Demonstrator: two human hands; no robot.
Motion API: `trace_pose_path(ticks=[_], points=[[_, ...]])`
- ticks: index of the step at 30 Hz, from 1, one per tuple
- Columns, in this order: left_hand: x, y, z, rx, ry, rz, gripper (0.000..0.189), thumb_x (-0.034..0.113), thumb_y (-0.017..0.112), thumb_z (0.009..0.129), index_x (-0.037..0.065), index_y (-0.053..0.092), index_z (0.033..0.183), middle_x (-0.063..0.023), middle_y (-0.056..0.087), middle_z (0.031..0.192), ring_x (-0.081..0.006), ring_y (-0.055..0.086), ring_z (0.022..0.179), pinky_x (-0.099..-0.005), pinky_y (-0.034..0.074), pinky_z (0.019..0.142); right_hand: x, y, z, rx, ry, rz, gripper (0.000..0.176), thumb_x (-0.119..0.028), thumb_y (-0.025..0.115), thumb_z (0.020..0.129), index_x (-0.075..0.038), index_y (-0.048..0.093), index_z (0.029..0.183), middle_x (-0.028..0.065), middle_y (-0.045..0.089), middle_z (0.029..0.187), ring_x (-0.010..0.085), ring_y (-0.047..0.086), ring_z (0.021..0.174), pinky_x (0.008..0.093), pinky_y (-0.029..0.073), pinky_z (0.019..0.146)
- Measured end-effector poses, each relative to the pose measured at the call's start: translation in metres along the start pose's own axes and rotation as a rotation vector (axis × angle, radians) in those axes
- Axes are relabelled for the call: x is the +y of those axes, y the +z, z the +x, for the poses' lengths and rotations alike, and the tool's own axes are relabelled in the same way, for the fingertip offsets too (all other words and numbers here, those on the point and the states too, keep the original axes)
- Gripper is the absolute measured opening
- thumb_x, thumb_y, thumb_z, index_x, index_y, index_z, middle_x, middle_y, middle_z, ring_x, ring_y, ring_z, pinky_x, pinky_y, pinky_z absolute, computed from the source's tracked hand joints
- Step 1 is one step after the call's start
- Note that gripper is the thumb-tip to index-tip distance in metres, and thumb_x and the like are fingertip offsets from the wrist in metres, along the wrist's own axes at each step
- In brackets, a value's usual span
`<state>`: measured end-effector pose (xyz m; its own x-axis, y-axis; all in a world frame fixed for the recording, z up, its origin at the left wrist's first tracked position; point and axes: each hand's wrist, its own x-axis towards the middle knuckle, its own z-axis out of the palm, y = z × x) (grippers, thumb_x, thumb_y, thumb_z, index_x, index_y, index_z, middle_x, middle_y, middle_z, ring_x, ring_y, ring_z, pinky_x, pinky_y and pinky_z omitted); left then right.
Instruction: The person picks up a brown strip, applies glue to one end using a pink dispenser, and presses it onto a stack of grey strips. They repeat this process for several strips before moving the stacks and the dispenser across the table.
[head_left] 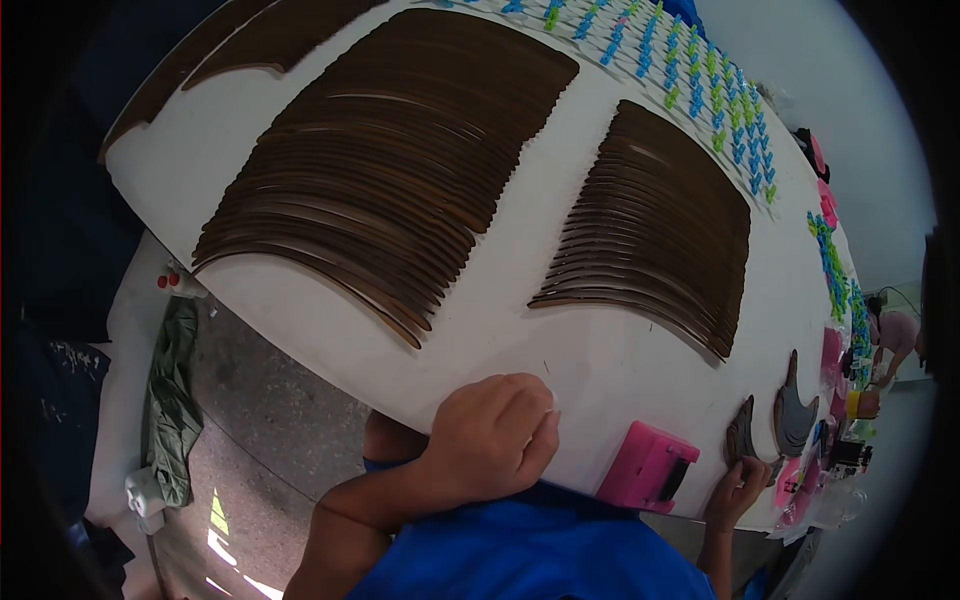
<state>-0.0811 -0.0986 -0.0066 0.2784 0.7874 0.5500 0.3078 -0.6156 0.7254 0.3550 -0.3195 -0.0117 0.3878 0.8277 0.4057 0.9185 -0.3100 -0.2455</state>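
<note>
My left hand (490,437) is curled into a fist over the table's near edge, and what it holds, if anything, is hidden. To the right, my right hand (738,493) has its fingers closed at the lower end of a small stack of dark curved pieces (740,432). Beside that stack lies a grey-black group of curved pieces (795,415). Two overlapping rows of dark brown curved strips are spread on the white table (510,345): a larger row (370,150) at left and a smaller row (660,220) at right. A pink box with a black part (640,465) stands between my hands.
Blue and green clips (690,75) stand in lines along the far edge, with more clips (830,262) heaped at right. More brown pieces (260,45) lie at far left. Pink items and a clear container (840,505) crowd the right end. Another person (898,335) bends there.
</note>
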Motion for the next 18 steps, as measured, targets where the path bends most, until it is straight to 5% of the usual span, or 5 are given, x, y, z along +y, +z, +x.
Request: trace_pose_path(ticks=[6, 18], points=[[0.008, -0.017, 0.028, 0.000, -0.426, 0.139, 0.021, 0.002, 0.070, 0.094, 0.000, 0.059, 0.112, -0.0164, 0.065, 0.095, -0.0377, 0.068, 0.079, -0.0458, 0.056, 0.069, 0.004, 0.001, -0.004, -0.004, 0.032, 0.048, 0.014, 0.001, 0.057, 0.098, 0.002, 0.060, 0.112, 0.0166, 0.053, 0.110, 0.0316, 0.056, 0.101, 0.0404, 0.049, 0.088], [-0.016, 0.006, 0.051, 0.037, -0.454, 0.396, 0.023, 0.001, 0.069, 0.096, 0.001, 0.053, 0.113, -0.0226, 0.065, 0.097, -0.0451, 0.067, 0.086, -0.0523, 0.055, 0.072, 0.005, 0.003, -0.008, 0.025, 0.050, 0.104, 0.011, 0.001, 0.056, 0.101, 0.001, 0.062, 0.111, 0.0141, 0.054, 0.107, 0.0281, 0.055, 0.098, 0.0377, 0.047, 0.084]])
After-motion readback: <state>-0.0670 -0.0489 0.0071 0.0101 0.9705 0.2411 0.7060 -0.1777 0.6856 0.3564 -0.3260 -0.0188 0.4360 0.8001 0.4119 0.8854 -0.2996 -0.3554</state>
